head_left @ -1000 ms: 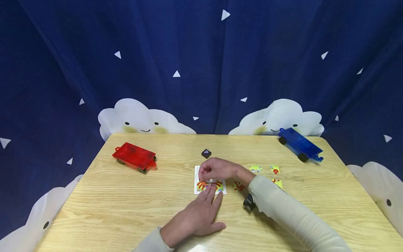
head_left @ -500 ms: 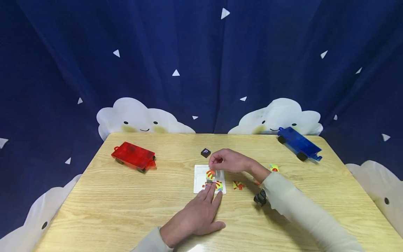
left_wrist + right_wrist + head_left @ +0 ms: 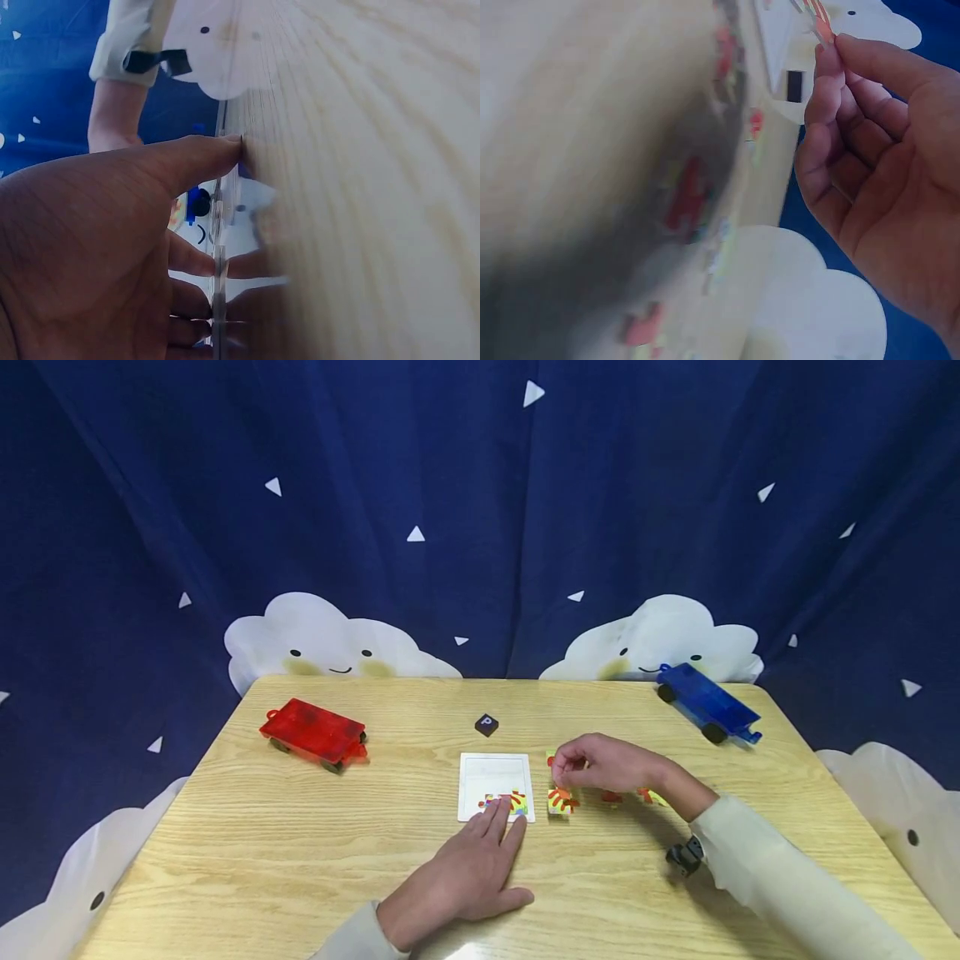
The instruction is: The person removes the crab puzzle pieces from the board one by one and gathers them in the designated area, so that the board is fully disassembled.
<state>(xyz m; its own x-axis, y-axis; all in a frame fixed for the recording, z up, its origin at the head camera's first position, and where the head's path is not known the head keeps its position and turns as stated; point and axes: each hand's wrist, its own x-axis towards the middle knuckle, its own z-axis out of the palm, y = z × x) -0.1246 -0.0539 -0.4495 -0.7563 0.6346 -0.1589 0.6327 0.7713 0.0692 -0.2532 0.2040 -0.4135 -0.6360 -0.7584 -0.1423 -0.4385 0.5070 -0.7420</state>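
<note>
A white puzzle tray lies mid-table in the head view. Yellow and red jigsaw pieces sit along its lower right edge, partly under the fingertips of my left hand. That hand lies flat with its fingers extended. To the right of the tray, my right hand pinches a yellow jigsaw piece with red stripes between thumb and forefinger. The held piece also appears at the top of the right wrist view. It hangs over another piece that it partly hides.
Several loose jigsaw pieces lie right of the tray, some hidden under the right hand. A black tile with a letter P is behind the tray. A red toy wagon stands back left, a blue one back right.
My right hand has lifted the striped jigsaw piece off the tray and carried it rightward, over the loose pieces. My left hand has stayed on the tray's lower edge.
</note>
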